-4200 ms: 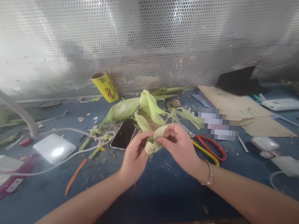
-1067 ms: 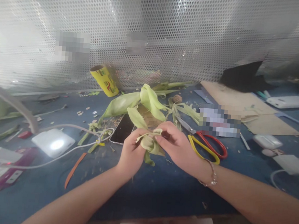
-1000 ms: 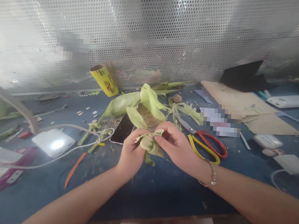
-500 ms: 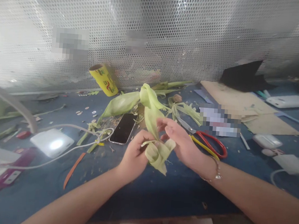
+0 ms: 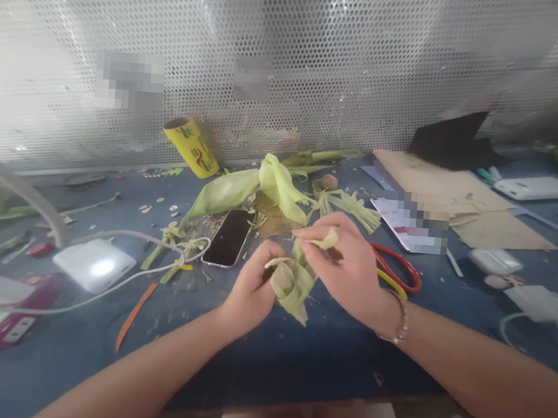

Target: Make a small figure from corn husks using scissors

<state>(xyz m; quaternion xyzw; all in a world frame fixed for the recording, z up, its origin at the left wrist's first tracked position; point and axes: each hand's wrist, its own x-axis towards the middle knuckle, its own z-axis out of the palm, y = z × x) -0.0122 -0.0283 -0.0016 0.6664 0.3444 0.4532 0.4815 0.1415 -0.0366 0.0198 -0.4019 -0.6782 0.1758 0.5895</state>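
Note:
A folded bundle of pale green corn husk [image 5: 293,286], gathered somewhat like a flower, is between my hands above the table. My left hand [image 5: 253,287] is closed on its left side, thumb on top. My right hand [image 5: 351,269], with a bracelet at the wrist, pinches a strip of the same husk, whose curled end [image 5: 325,240] pokes out past the fingers. Behind the hands lie larger loose green husks [image 5: 229,195] and a black-screened phone [image 5: 228,238]. Red-handled scissors [image 5: 402,270] are partly hidden behind my right hand.
A yellow tube [image 5: 194,151] leans near the perforated metal screen [image 5: 302,37]. On the left are a lit white lamp base [image 5: 93,264], its cable and an orange strip [image 5: 135,317]. At right lie cardboard [image 5: 504,230], another phone [image 5: 389,219] and a white case [image 5: 494,260].
My right hand has folded the long upright husk strip down toward itself and now pinches it. My left hand keeps its grip on the bundle in nearly the same place.

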